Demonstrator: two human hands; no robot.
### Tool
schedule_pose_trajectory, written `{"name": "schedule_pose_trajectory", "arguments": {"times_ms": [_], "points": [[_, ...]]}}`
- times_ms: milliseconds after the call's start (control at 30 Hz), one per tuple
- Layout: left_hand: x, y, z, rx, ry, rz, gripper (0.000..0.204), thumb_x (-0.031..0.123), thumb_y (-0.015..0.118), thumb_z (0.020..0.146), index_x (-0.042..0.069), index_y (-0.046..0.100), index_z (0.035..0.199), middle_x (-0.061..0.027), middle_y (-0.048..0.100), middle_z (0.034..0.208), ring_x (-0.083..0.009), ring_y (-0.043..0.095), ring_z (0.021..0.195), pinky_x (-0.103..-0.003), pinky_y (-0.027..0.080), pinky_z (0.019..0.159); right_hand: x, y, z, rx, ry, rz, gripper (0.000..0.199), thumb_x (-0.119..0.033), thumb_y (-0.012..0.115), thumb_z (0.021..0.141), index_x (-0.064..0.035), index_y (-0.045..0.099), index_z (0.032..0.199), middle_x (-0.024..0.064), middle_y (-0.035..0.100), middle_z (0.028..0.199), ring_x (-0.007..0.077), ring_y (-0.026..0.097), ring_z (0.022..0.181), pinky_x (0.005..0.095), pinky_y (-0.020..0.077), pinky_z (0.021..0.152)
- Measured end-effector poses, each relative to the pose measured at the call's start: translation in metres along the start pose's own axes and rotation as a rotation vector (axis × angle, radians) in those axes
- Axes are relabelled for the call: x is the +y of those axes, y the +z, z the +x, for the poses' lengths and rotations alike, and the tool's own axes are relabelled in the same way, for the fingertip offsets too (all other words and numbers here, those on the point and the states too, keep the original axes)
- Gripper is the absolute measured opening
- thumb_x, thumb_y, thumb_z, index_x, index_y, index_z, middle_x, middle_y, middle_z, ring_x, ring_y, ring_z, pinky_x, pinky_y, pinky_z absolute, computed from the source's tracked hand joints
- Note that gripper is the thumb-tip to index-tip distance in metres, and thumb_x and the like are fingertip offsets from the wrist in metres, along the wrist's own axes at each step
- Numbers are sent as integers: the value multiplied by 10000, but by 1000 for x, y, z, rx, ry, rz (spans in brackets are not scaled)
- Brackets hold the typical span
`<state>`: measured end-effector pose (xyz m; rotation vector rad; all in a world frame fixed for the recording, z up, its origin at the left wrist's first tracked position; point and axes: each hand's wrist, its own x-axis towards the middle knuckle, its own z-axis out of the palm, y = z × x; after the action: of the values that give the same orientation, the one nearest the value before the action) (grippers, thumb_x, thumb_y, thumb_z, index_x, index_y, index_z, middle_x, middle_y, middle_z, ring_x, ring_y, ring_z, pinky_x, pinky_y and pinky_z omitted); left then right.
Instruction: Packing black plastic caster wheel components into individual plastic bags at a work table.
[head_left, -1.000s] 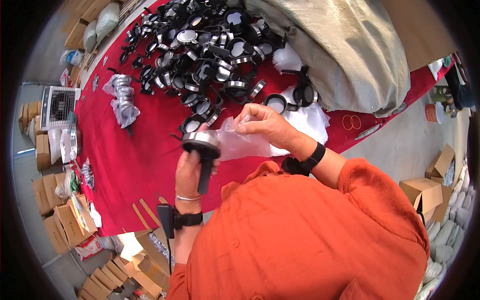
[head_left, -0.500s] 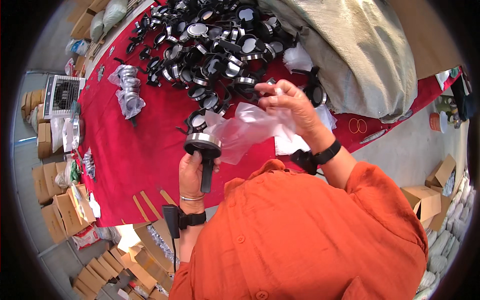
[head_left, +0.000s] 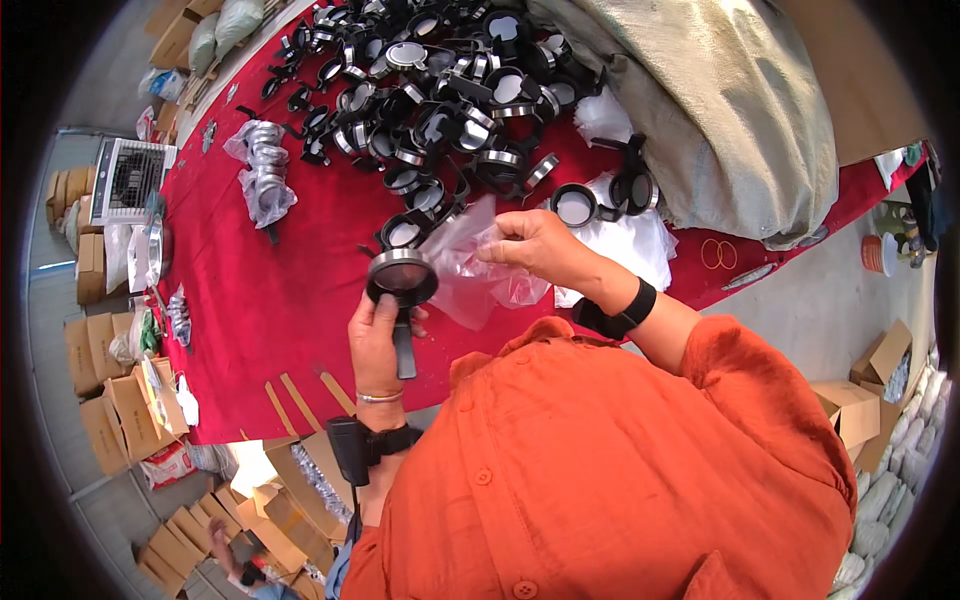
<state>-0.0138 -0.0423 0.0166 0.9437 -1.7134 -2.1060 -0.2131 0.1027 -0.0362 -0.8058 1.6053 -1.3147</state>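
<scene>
My left hand (head_left: 377, 335) grips a black-handled round piece (head_left: 403, 277) with a silver rim, its handle pointing down toward me. To its right, my right hand (head_left: 535, 248) pinches a clear plastic bag (head_left: 470, 270) by its upper right part. The bag's left edge comes up against the round piece's rim; I cannot tell whether it goes over it. Just beyond lies a large heap of similar round pieces (head_left: 430, 125) on a red cloth (head_left: 300, 320). White plastic sheets or bags (head_left: 625, 250) lie beyond my right forearm, with a round piece (head_left: 574, 206) at their edge.
A stack of wrapped round pieces (head_left: 266, 175) lies on the left of the cloth. A large beige sack (head_left: 730, 120) covers the far right. Two elastic bands (head_left: 718, 254) lie near the right edge. Cardboard boxes (head_left: 140, 415) stand at left. Another person's hand (head_left: 218, 538) shows at lower left.
My right hand has come down and left, with the bag now drawn closer to the round piece. The round piece has tilted to show more of its inside. Another person's hand has appeared at lower left.
</scene>
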Motion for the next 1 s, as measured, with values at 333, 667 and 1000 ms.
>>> {"name": "schedule_pose_trajectory", "arguments": {"times_ms": [333, 667, 1000], "points": [[-12, 21, -3, -188, -191, -222, 264, 214, 494, 931, -7, 550, 1063, -112, 637, 904, -180, 631, 710, -285, 529, 587, 0, 42, -4, -107, -116, 164, 136, -137, 649, 787, -24, 574, 790, 9, 568, 691, 45, 498, 614, 235, 409, 530], [-16, 10, -17, 110, 54, 137, 187, 104, 568, 871, -23, 587, 1008, -71, 600, 943, -146, 615, 691, -254, 521, 591, -11, 21, -6, -203, 173, 852, 81, -164, 582, 870, -96, 540, 871, -18, 542, 678, 18, 371, 435, 173, 245, 392], [-29, -2, -9, 218, 422, 916, 152, 62, 640, 741, -20, 611, 866, -138, 563, 858, -288, 572, 724, -344, 459, 650, -24, 59, -10, 58, -314, -28, 81, -99, 581, 847, -27, 554, 873, 44, 551, 670, 155, 513, 566, 275, 402, 510]]}}
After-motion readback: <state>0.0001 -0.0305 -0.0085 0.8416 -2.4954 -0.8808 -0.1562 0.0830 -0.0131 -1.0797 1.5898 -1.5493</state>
